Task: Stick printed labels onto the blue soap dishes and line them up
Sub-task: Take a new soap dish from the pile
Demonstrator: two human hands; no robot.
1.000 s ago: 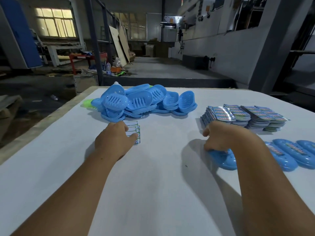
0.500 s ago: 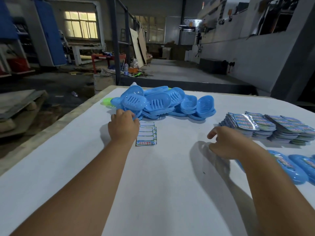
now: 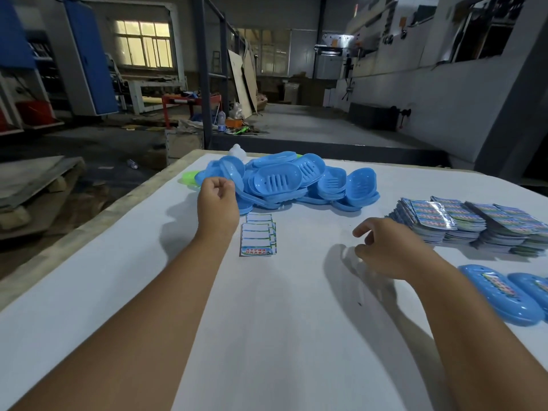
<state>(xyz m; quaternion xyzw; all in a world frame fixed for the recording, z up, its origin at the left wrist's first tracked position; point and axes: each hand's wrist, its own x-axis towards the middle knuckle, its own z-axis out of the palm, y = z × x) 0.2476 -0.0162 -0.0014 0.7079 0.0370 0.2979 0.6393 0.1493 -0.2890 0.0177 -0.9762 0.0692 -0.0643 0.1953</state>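
A pile of blue soap dishes [image 3: 284, 180] lies at the far middle of the white table [image 3: 267, 336]. My left hand [image 3: 218, 203] is at the pile's left edge, its fingers curled round the rim of one tilted blue soap dish [image 3: 232, 172]. A small label sheet [image 3: 258, 238] lies flat just right of that hand. My right hand [image 3: 382, 250] hovers over the table with loosely curled fingers and holds nothing. Two labelled dishes [image 3: 501, 295] lie side by side at the right edge.
Stacks of printed label sheets [image 3: 462, 221] sit at the right, behind my right hand. A green item [image 3: 188, 177] and a white object [image 3: 238, 149] peek out behind the pile. The table's left edge [image 3: 89, 229] drops to the workshop floor.
My left hand left the label sheet and reached forward into the dish pile. My right hand came off the labelled dish in the row and moved left, away from it.
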